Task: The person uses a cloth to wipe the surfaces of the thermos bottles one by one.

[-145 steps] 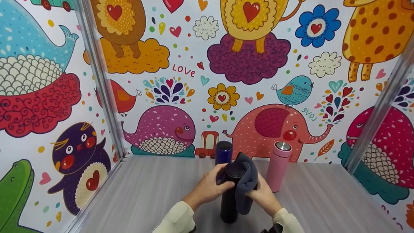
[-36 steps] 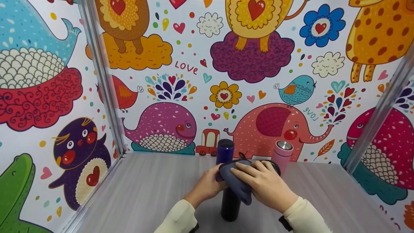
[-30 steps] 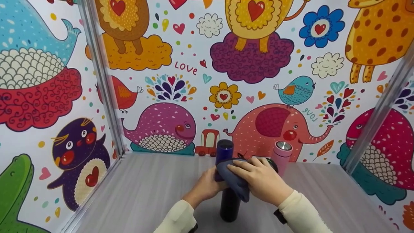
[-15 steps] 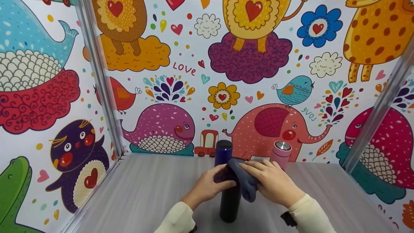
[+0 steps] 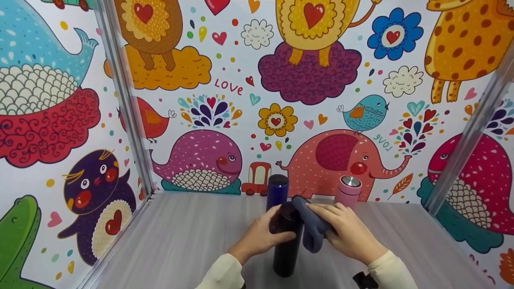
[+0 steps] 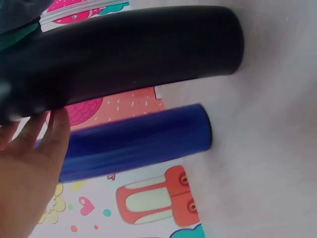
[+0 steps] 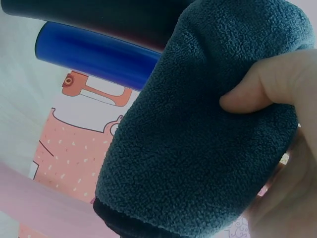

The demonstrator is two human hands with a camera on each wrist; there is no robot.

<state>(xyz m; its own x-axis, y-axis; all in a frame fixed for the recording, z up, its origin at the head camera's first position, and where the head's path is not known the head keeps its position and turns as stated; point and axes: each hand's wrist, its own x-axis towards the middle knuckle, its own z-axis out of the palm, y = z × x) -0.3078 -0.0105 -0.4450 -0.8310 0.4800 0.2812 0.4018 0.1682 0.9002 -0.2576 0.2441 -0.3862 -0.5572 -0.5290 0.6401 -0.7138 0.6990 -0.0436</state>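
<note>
Blue bottle (image 5: 277, 191) behind black bottle (image 5: 286, 255); pink bottle (image 5: 347, 194) behind right hand (image 5: 350, 233).

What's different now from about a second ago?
The grey-blue cloth was draped over the top of the black bottle. Now the right hand has moved it to the right side, so more of the top shows. Nothing was let go: the left hand still holds the black bottle. The blue bottle and pink bottle stayed put.
</note>
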